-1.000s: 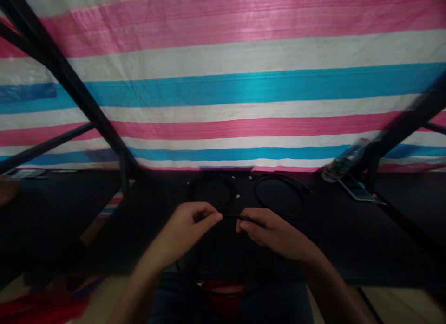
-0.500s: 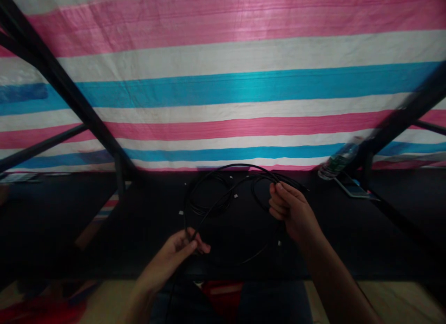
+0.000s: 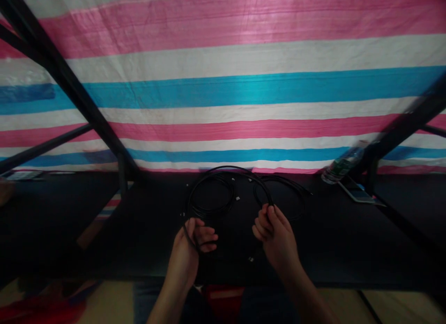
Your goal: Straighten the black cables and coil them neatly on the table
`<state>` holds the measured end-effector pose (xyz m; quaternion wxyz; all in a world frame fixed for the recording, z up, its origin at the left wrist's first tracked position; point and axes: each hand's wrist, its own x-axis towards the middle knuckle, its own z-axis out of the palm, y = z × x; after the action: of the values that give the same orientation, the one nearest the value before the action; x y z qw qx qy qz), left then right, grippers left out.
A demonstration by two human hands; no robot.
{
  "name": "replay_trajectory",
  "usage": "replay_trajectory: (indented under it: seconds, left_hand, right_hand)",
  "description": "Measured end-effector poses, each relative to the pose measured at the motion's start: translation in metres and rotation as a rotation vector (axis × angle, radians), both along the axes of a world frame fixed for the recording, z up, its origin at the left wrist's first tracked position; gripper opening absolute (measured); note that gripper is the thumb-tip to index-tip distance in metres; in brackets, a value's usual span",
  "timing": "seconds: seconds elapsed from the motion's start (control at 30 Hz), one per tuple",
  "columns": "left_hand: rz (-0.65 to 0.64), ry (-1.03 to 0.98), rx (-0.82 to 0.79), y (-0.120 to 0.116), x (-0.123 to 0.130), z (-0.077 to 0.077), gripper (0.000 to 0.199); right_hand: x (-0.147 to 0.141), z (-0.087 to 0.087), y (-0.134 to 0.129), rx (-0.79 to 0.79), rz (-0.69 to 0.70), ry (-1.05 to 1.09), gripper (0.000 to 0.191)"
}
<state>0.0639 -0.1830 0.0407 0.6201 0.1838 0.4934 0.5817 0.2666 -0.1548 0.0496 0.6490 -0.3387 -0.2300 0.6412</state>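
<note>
A black cable (image 3: 230, 167) arches between my two hands in a wide loop above the dark table. My left hand (image 3: 190, 243) holds the loop's left side; cable strands run across its palm and thumb, and its fingers are loosely curled. On the opposite side, my right hand (image 3: 278, 236) pinches the cable between thumb and fingers. Behind the hands, a coiled black cable (image 3: 212, 214) lies on the table at the left. Another black cable coil (image 3: 294, 182) rests at the right, partly behind my right hand. A small, pale cable end (image 3: 251, 259) shows between my hands.
The black table (image 3: 139, 249) has small white bits (image 3: 238, 198) on it. At the back right a plastic bottle (image 3: 339, 168) leans by a phone (image 3: 358, 192). Dark frame bars (image 3: 76, 96) slant at both sides before a striped sheet (image 3: 223, 92).
My right hand has come down and leftward, nearer my left hand. My left hand has turned and its fingers have spread a little. The held strands now lie together in one arch.
</note>
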Motion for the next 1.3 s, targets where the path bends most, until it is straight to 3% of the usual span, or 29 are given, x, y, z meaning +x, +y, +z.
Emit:
replay_trajectory:
  seconds: [0.23, 0.43, 0.5, 0.63, 0.77, 0.93, 1.1, 1.3]
  left_hand:
    - [0.166, -0.284, -0.058, 0.001, 0.01, 0.011, 0.027]
    - [0.247, -0.138, 0.134, 0.007, 0.002, 0.015, 0.035]
    - [0.248, -0.069, 0.246, 0.018, 0.001, 0.026, 0.031]
    - [0.277, -0.016, 0.4, 0.04, -0.003, 0.064, 0.031]
    - [0.334, 0.157, 0.519, 0.04, -0.002, 0.093, 0.016]
    - [0.468, 0.35, 0.595, 0.021, 0.008, 0.099, 0.009]
    - [0.559, 0.557, 0.605, 0.014, 0.013, 0.103, 0.012]
    - [0.633, 0.472, 0.656, 0.01, 0.017, 0.113, 0.008]
  right_hand:
    - [-0.006, -0.01, -0.012, -0.01, -0.193, -0.004, 0.029]
    - [-0.006, -0.003, -0.003, 0.031, -0.177, -0.022, 0.029]
    - [-0.017, 0.0, -0.002, 0.032, -0.152, 0.014, 0.029]
    - [-0.042, 0.003, -0.007, 0.051, -0.058, 0.079, 0.028]
    - [-0.049, 0.002, -0.016, 0.003, 0.045, 0.076, 0.026]
    - [-0.042, 0.003, -0.031, -0.233, 0.156, 0.139, 0.035]
    - [-0.041, 0.015, -0.048, -0.347, 0.297, 0.144, 0.04]
    - [-0.053, 0.002, -0.064, -0.464, 0.438, 0.323, 0.04]
